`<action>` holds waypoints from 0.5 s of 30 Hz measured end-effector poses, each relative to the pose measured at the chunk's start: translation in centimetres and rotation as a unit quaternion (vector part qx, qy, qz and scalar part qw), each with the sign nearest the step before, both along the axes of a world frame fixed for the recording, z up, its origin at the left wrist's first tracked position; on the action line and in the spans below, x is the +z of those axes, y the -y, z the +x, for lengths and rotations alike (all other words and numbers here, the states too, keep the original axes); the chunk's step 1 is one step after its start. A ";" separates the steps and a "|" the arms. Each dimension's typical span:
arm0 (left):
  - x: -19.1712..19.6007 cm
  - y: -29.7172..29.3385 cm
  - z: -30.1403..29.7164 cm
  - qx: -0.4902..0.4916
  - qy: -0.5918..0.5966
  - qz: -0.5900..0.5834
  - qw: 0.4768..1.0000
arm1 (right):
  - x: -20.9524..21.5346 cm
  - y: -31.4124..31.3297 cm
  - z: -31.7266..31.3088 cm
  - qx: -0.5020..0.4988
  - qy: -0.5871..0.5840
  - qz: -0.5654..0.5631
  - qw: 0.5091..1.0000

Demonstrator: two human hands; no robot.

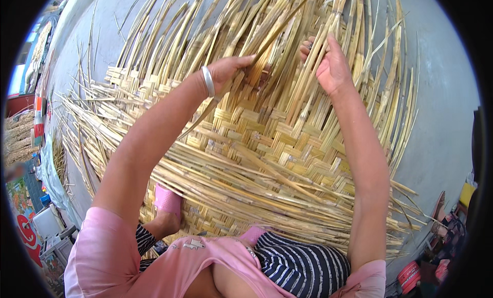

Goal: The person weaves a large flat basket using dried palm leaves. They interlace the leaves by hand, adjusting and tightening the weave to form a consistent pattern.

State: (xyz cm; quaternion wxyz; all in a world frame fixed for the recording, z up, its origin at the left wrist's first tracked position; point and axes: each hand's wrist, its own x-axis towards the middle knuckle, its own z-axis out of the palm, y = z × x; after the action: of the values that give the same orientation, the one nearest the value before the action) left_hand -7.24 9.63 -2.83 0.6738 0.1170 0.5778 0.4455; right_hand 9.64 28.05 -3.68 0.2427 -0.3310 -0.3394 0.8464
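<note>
Woven mat (280, 139); long reeds (241, 186) across it

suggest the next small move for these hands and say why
Probably ease the long strip down toward the weave, past the strips held at the right. The left hand grips it slantwise, the right hand grips those strips, and their far ends look unwoven.

Woven mat (280, 139): straw-yellow, lying flat, coarse weave at centre. Far strips (233, 31) fan out unwoven, ends uneven (several raised). Crosswise strips (226, 181) run left to right over its near side.
</note>
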 end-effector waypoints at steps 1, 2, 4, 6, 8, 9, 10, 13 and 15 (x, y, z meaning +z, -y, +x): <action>-0.1 0.1 0.0 -0.001 -0.012 0.006 1.000 | 0.9 -0.2 0.2 0.009 -0.048 -0.014 0.999; -0.2 0.3 0.0 0.006 -0.002 -0.002 1.000 | 1.7 -0.1 0.4 0.021 -0.093 -0.033 0.995; 0.3 0.2 0.1 0.034 0.031 -0.027 0.999 | 2.2 -0.4 0.7 0.077 -0.163 -0.061 0.982; -0.1 0.1 -0.1 0.014 0.061 -0.002 0.998 | 0.6 -1.3 0.2 0.158 -0.123 -0.052 0.978; -0.4 0.1 -0.2 -0.001 0.070 0.017 0.997 | -0.2 -1.0 -0.6 0.181 -0.051 -0.052 0.981; -0.5 0.0 -0.1 -0.002 0.063 0.018 0.998 | -0.1 -1.4 -0.7 0.181 -0.014 -0.031 0.983; -0.4 0.2 -0.1 0.000 0.053 0.017 0.998 | 0.6 -1.4 -1.1 0.184 0.020 -0.012 0.983; 0.2 0.6 0.2 0.016 0.067 0.014 0.998 | 0.5 -1.5 -2.4 0.193 0.115 0.073 0.972; 0.7 0.6 0.5 0.022 0.067 0.012 0.997 | 0.5 -1.2 -3.0 0.186 0.160 0.120 0.962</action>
State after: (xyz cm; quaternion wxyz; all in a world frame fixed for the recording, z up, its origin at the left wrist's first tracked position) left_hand -6.73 9.00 -2.17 0.6998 0.0821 0.5285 0.4735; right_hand 6.63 29.26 -3.22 0.0614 -0.3620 -0.5282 0.7656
